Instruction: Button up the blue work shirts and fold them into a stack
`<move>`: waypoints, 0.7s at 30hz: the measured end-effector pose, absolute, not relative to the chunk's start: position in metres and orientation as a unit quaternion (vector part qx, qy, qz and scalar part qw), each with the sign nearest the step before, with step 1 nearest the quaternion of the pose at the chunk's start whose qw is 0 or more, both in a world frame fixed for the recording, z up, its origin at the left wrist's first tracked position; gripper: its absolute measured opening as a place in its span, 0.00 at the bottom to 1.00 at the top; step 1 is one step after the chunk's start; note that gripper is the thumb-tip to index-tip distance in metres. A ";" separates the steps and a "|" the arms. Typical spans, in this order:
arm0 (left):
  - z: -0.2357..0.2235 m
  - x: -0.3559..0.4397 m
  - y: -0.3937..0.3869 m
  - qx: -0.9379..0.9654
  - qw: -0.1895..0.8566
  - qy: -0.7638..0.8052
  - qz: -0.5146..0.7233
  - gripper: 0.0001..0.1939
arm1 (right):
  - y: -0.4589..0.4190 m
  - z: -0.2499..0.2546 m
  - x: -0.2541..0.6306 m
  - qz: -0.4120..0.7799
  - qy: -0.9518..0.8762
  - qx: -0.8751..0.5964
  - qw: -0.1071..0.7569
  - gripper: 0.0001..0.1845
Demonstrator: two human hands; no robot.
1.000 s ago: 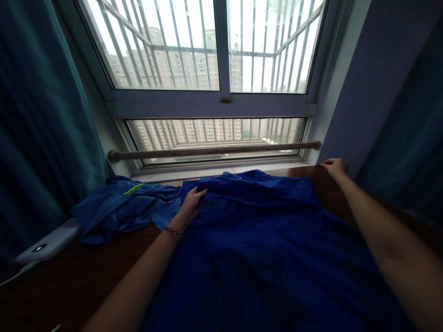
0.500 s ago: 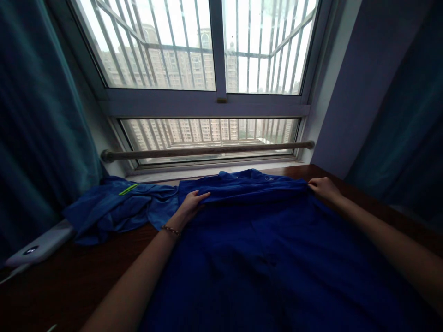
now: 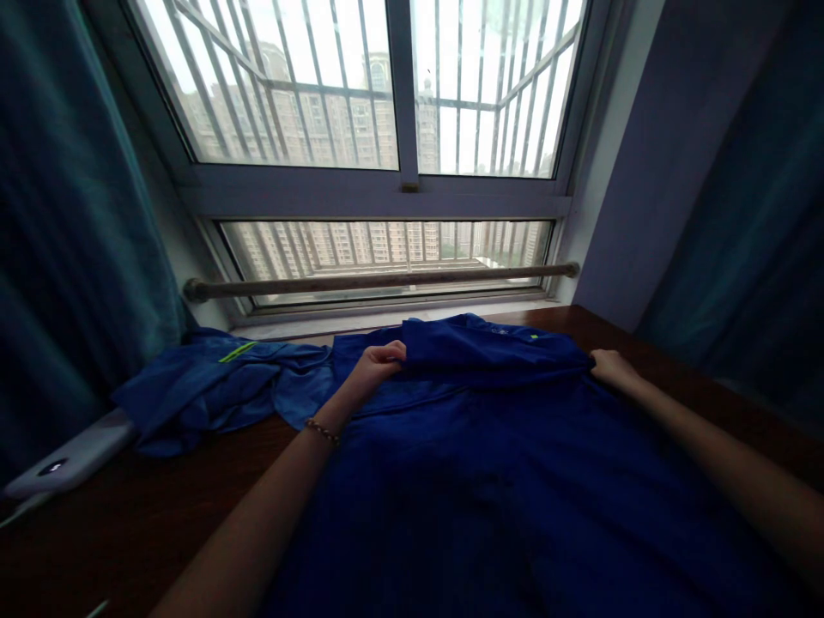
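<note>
The left hand [image 3: 381, 362] is closed, fingers and thumb pinched on the upper part of a dark blue shirt [image 3: 476, 429]. The right hand [image 3: 610, 369] is clamped on the same shirt, at the right end of its upper part. Between the two hands the cloth runs across in a folded band, with a small yellow-green mark near the right hand. The shirt lies spread over the brown wooden surface [image 3: 212, 506], its far edge near the window [image 3: 366, 193] and its lower part reaching toward the wearer. A bracelet [image 3: 322, 431] circles the left wrist. Left of the shirt, a crumpled blue cloth [image 3: 219, 390] with a bright yellow-green stripe lies against it. Beside that cloth is a white device [image 3: 74, 455] with a cable [image 3: 26, 508]. A rail [image 3: 386, 281] crosses before the window, and curtains hang at both sides.
</note>
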State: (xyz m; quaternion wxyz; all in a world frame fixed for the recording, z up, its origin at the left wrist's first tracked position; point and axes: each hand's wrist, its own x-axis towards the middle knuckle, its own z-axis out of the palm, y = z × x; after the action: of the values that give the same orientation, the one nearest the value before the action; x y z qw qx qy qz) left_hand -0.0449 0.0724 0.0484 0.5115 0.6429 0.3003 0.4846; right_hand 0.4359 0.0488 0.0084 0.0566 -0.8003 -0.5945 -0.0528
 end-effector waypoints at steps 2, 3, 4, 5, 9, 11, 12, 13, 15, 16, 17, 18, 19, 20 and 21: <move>0.063 -0.035 0.057 0.700 0.495 0.276 0.435 0.01 | 0.052 0.017 0.435 -0.054 -0.598 -0.798 0.048 0.11; 0.072 -0.028 0.046 0.732 0.483 0.258 0.405 0.02 | 0.055 0.023 0.431 -0.060 -0.609 -0.789 0.054 0.12; 0.081 -0.021 0.032 0.769 0.471 0.231 0.366 0.04 | 0.057 0.030 0.424 -0.066 -0.635 -0.766 0.073 0.15; 0.090 -0.013 0.018 0.807 0.458 0.194 0.318 0.06 | 0.058 0.036 0.415 -0.064 -0.679 -0.725 0.099 0.19; 0.113 0.017 -0.041 0.889 0.430 0.061 0.143 0.11 | 0.050 0.043 0.352 0.065 -0.879 -0.450 0.141 0.32; 0.115 0.026 -0.061 0.904 0.418 0.026 0.088 0.12 | 0.040 0.039 0.320 0.134 -0.916 -0.366 0.100 0.26; 0.114 0.029 -0.067 0.908 0.413 0.015 0.071 0.13 | 0.035 0.038 0.309 0.156 -0.924 -0.339 0.086 0.20; 0.113 0.030 -0.072 0.911 0.408 0.008 0.061 0.13 | 0.031 0.038 0.303 0.171 -0.926 -0.325 0.087 0.14; 0.111 0.031 -0.076 0.915 0.399 0.003 0.053 0.12 | 0.029 0.043 0.310 0.170 -0.909 -0.345 0.159 0.11; 0.110 0.031 -0.076 0.918 0.394 0.006 0.056 0.13 | 0.031 0.047 0.324 0.151 -0.883 -0.381 0.229 0.12; 0.109 0.032 -0.075 0.920 0.387 0.011 0.064 0.14 | 0.034 0.053 0.343 0.118 -0.837 -0.430 0.315 0.14; 0.108 0.032 -0.074 0.923 0.378 0.019 0.076 0.15 | 0.037 0.059 0.366 0.069 -0.770 -0.488 0.406 0.17; 0.106 0.033 -0.071 0.926 0.365 0.029 0.090 0.15 | 0.041 0.064 0.392 0.022 -0.680 -0.551 0.483 0.19; 0.102 0.035 -0.068 0.932 0.345 0.041 0.104 0.15 | 0.043 0.068 0.420 -0.006 -0.586 -0.608 0.535 0.21; 0.097 0.036 -0.063 0.939 0.318 0.059 0.116 0.15 | 0.044 0.069 0.446 -0.007 -0.554 -0.634 0.539 0.24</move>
State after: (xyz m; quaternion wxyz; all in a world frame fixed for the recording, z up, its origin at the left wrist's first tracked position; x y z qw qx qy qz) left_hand 0.0363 -0.0626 0.0972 0.3182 0.9391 0.0593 0.1157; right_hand 0.4462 0.0441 0.0691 0.5393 -0.6345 -0.5537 -0.0072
